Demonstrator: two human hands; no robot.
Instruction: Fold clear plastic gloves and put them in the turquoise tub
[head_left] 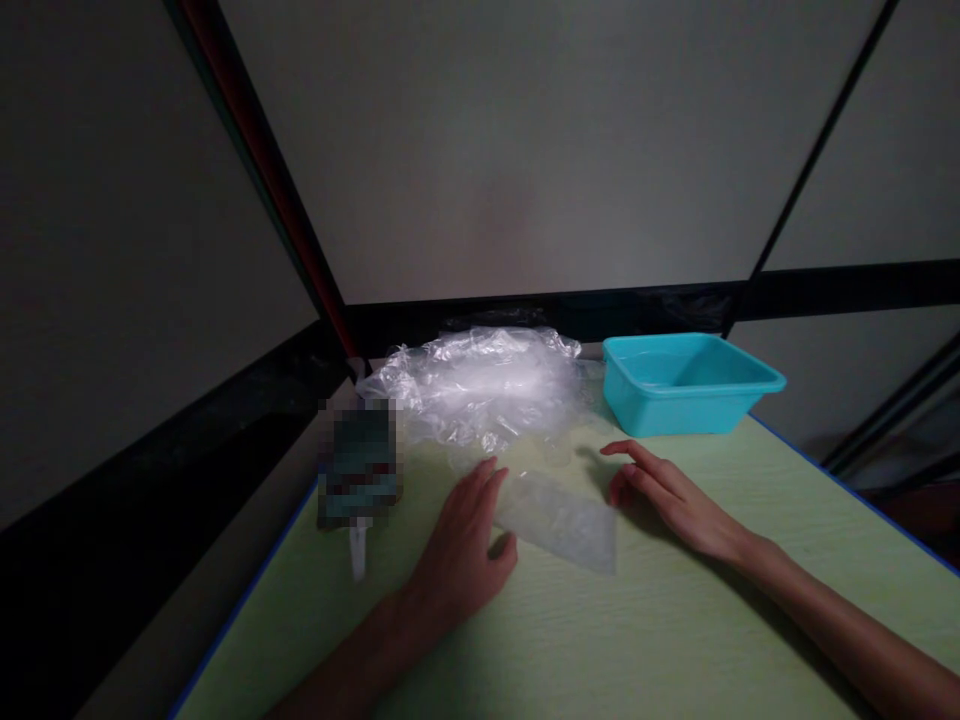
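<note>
A small clear plastic bag (pixel 564 522) lies flat on the pale green table (pixel 570 640), between my two hands. My left hand (pixel 471 545) is beside its left edge, fingers stretched forward and thumb apart, with nothing held. Off the bag's right end is my right hand (pixel 667 497), its index finger extended and the others bent, holding nothing that I can see. Beyond my hands rests a heap of crumpled clear plastic bags (pixel 487 385), its near edge close to my left fingertips.
A turquoise plastic basin (pixel 675 408) stands at the back right of the table. On the left is a blurred-out dark item (pixel 361 465) with a white strip (pixel 358 550) at its lower end. Pale wall panels (pixel 525 150) with dark trim rise behind the table.
</note>
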